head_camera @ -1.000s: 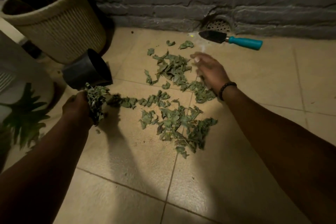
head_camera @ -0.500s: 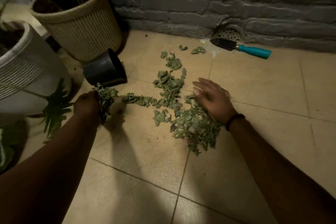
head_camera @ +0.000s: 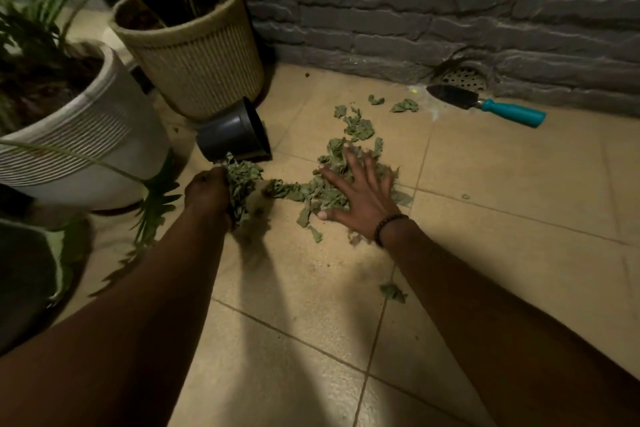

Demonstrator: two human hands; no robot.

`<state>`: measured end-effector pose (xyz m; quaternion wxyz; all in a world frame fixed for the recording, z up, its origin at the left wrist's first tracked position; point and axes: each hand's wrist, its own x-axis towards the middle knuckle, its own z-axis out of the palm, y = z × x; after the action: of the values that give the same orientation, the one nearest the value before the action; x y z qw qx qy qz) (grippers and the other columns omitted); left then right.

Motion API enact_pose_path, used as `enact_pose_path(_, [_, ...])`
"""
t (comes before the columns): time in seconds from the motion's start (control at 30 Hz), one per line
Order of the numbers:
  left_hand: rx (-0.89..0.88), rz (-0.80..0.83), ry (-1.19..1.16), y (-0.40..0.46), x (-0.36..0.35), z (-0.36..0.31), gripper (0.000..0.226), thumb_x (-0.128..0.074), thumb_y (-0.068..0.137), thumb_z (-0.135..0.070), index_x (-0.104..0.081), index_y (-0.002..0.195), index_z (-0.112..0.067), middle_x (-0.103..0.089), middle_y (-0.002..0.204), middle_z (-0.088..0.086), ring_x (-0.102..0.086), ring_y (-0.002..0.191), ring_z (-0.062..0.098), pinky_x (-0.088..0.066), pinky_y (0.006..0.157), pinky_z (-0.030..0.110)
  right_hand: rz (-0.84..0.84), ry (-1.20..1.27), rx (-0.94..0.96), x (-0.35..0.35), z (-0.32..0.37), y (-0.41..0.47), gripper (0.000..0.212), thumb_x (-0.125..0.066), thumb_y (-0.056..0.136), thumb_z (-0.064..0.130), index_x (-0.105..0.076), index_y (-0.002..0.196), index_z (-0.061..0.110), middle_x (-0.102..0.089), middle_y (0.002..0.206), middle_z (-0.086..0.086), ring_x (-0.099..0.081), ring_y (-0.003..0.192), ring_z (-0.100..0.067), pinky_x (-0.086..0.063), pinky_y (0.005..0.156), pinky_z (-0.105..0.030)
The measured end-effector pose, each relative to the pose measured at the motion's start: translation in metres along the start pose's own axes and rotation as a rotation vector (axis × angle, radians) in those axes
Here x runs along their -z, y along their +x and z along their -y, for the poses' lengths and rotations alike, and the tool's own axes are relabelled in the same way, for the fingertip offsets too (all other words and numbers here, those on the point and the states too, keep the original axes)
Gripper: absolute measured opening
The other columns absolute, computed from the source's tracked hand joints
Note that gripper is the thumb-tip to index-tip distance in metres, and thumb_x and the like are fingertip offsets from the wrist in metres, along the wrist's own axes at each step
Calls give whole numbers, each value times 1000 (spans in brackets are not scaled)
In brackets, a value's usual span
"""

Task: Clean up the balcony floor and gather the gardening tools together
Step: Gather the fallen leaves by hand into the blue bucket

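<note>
My left hand (head_camera: 207, 189) is clamped round a wad of crumpled, dry green leaves (head_camera: 242, 180); right hand (head_camera: 360, 198), fingers (head_camera: 349, 163) splayed flat, presses the scattered leaf pile (head_camera: 311, 192) on the floor (head_camera: 502, 218).

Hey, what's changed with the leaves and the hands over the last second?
The right hand swept from the far side of the leaves toward the person and now lies flat and spread on them, drawing the scattered spread into a tighter pile. A few leaves stayed behind near the wall. The left hand kept its grip on a leaf bunch beside the tipped black pot. The trowel has not moved.
</note>
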<state>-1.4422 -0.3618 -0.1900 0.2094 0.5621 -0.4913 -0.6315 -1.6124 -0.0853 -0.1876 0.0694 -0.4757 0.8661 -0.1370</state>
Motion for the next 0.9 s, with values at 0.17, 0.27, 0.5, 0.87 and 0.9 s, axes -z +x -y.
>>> enact_pose_path(0.17, [-23,44,-26,-50,-16,-17,57,-67,69,-47,-69,118,-17,-72,115,12,-71,102,32,-56,91,47,-199,-41,7,-11,6,11,37,-58,94,31,-56,130,26,-46,139,-6,-36,125,-35,-38,99,-53])
enact_pose_path(0.27, [-28,36,-58,-67,-26,-22,51,-61,79,-45,-66,121,-17,-72,114,11,-69,103,31,-55,92,47,-357,194,-94,-13,7,8,31,-63,89,6,-63,119,13,-58,122,-10,-47,112,-30,-49,91,-44])
enact_pose_path(0.5, [-19,139,-111,-105,-60,-36,47,-59,89,-42,-63,126,-15,-74,112,11,-73,98,28,-59,87,46,-364,1693,-617,60,22,-10,45,-64,89,46,-61,128,23,-67,125,-2,-63,114,-24,-51,97,-50])
enact_pose_path(0.87, [-36,460,-326,-199,-102,-74,45,-51,101,-35,-58,135,-7,-67,125,20,-68,108,36,-62,71,43,-636,1175,-146,125,118,-24,5,-61,94,28,-62,99,29,-65,103,12,-60,99,-3,-51,83,-22])
enact_pose_path(0.9, [-38,483,-337,-209,-104,-80,44,-49,101,-33,-60,134,-6,-67,125,21,-69,107,35,-63,72,42,-638,1159,-158,124,120,-24,5,-60,94,29,-61,97,33,-63,105,10,-58,100,-4,-48,81,-21])
